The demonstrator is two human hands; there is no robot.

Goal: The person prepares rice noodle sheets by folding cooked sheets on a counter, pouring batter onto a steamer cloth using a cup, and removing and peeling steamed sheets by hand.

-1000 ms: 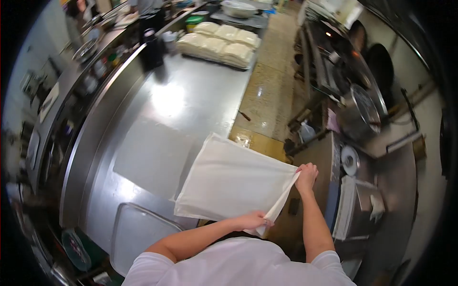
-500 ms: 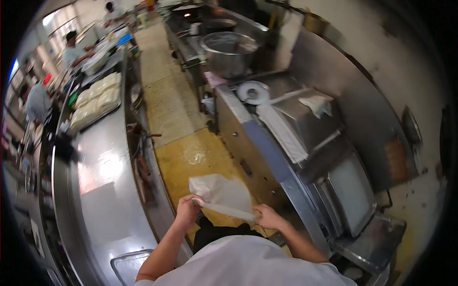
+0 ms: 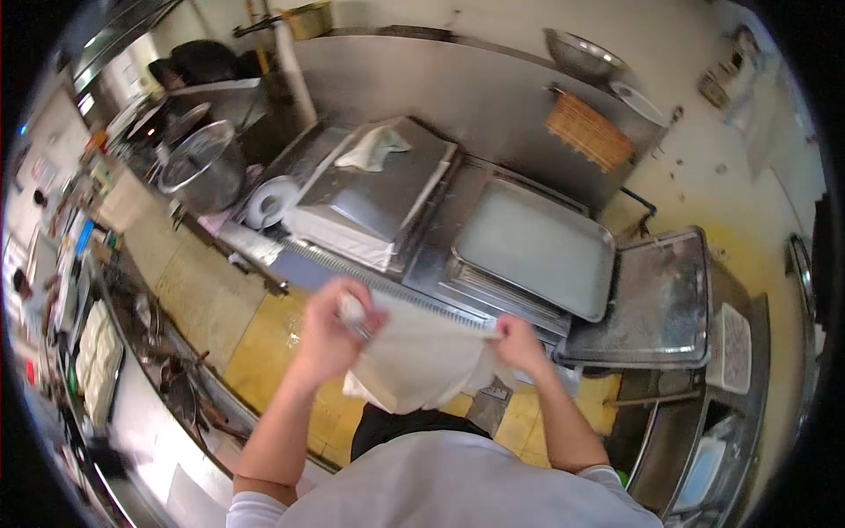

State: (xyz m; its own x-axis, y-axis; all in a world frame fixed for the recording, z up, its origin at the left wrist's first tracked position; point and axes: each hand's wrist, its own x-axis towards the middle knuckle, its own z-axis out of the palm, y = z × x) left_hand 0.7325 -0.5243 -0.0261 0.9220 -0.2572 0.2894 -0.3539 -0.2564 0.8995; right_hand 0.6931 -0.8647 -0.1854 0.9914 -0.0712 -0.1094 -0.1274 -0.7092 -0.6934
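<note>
A white cloth (image 3: pixel 422 356) hangs spread between my two hands, in front of my body at the counter's near edge. My left hand (image 3: pixel 339 327) is closed around its upper left corner, with a bunched white bit showing between the fingers. At the upper right corner my right hand (image 3: pixel 519 341) pinches the cloth. Just beyond it, a shallow rectangular metal tray (image 3: pixel 537 251) with a pale, smooth surface rests on the steel counter. A metal cover (image 3: pixel 387 198) stands left of that tray, white fabric showing beneath its front edge.
A small white cloth (image 3: pixel 374 148) lies on the cover. Beside it is a white roll (image 3: pixel 271 202), and further left a large steel pot (image 3: pixel 204 167). An empty-looking dark tray (image 3: pixel 656 304) sits at the right. Another steel counter (image 3: pixel 145 414) runs along the left; people work far off.
My view has turned right toward the counter with the trays. Both hands have risen with the cloth, which now hangs more spread out between them.
</note>
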